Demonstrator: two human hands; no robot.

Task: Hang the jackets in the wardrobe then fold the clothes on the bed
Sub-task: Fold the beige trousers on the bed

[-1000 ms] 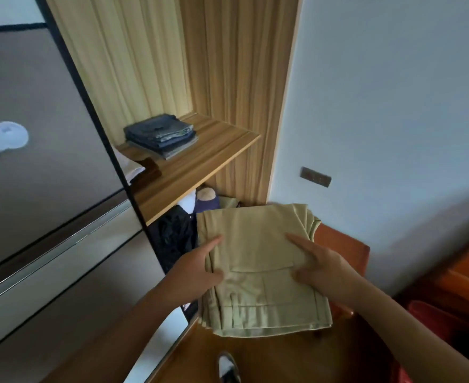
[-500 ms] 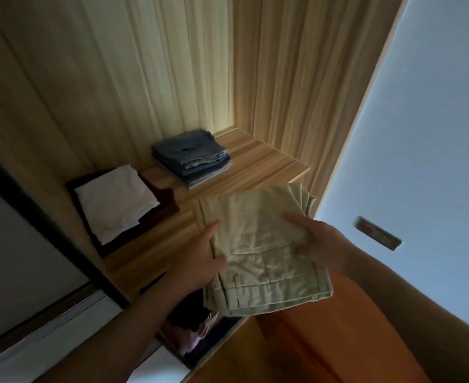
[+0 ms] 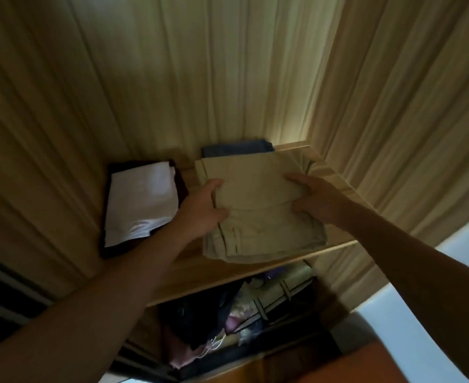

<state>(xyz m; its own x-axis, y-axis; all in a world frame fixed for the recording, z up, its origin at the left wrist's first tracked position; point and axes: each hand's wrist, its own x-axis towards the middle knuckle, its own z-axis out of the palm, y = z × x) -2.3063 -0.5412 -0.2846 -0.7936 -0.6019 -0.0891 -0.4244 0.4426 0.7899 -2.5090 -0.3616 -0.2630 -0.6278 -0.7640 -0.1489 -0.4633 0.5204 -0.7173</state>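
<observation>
Folded khaki trousers [image 3: 258, 194] lie over the wooden wardrobe shelf [image 3: 200, 269], covering most of a folded blue jeans pile [image 3: 236, 147] whose back edge shows behind them. My left hand [image 3: 202, 208] grips the trousers' left edge, thumb on top. On their right edge sits my right hand [image 3: 316, 200], thumb and fingers pinching the cloth. A folded white garment [image 3: 142, 200] on a dark one [image 3: 117, 248] rests at the shelf's left.
Below the shelf hang or pile mixed dark and pastel clothes [image 3: 227, 322]. Wood-grain wardrobe walls [image 3: 172, 78] close in behind and at the right. A dark sliding-door frame [image 3: 3, 286] runs along the lower left; a pale wall [image 3: 462, 258] is at the right.
Both hands carried the khaki trousers up and forward from chest height into the wardrobe, over the shelf and onto the blue jeans pile. The view closed in on the shelf.
</observation>
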